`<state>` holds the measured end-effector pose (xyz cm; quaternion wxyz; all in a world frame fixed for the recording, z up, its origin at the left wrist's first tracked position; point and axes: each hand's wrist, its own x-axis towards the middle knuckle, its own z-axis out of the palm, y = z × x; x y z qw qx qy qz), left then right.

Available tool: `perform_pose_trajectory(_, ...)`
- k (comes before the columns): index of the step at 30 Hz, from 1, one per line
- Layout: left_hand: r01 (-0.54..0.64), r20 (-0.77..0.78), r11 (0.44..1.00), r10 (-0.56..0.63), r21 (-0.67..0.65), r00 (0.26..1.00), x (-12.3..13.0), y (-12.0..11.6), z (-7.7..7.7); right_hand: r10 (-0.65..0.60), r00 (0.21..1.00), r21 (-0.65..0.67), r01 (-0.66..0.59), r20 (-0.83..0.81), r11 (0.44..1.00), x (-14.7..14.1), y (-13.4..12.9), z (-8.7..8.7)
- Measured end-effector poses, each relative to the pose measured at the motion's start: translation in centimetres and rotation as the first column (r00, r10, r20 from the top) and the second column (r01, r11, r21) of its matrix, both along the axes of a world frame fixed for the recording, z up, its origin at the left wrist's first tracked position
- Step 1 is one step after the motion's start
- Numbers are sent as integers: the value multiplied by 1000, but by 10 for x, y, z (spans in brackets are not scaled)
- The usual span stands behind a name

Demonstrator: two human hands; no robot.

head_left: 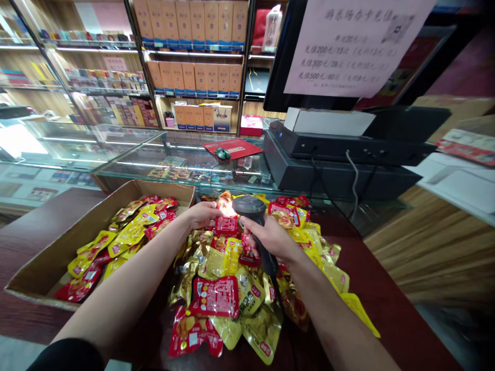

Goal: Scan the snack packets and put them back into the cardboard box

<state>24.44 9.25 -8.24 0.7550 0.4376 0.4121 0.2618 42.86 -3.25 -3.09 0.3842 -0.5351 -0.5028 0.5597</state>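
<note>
Head view, packets: the loose pile [214,299] is shiny, crinkled pouches in red, yellow and gold, flattish with sealed edges, heaped below and to the right of the fingers.
Scanner: smooth dark plastic, with a rounded head [249,205] and a slim handle running down to a cable.
Bench [398,314]: smooth, dark reddish surface under the pile, reaching out on both sides of the hands.
Carton [36,260]: brown cardboard, long and open-topped, left of the left fingers; red and yellow pouches lie inside.
Glass case [174,139]: just beyond the fingers, small colourful goods under its clear top; a red mat [242,148] with a dark mouse [222,153] rests on it.
Left fingers [209,207]: pinching one pouch [226,201] at the tips, its face washed out by bright light.
Right fingers [253,225]: wrapped around the scanner handle, its head just beside the pinched pouch.
</note>
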Motion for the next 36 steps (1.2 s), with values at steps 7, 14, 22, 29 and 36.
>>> perform_pose_trajectory(7,-1,1,1000,1,1,1000,0,0,1,7,1000,-3,-7,-15,1000,0,1,0)
perform_pose_trajectory(14,-43,16,999,43,1,999,-3,1,6,16,1000,-2,-16,-18,1000,1,0,3)
perform_pose_trajectory(22,-261,-8,958,264,120,965,-58,3,60,49,999,32,-50,21,998,0,-8,14)
perform_pose_trajectory(29,-427,-107,870,462,246,881,-166,-18,93,73,997,60,-73,1,996,-7,-18,19)
perform_pose_trajectory(36,-508,-184,806,573,306,798,-224,-49,108,97,994,32,-98,41,995,-20,-18,11)
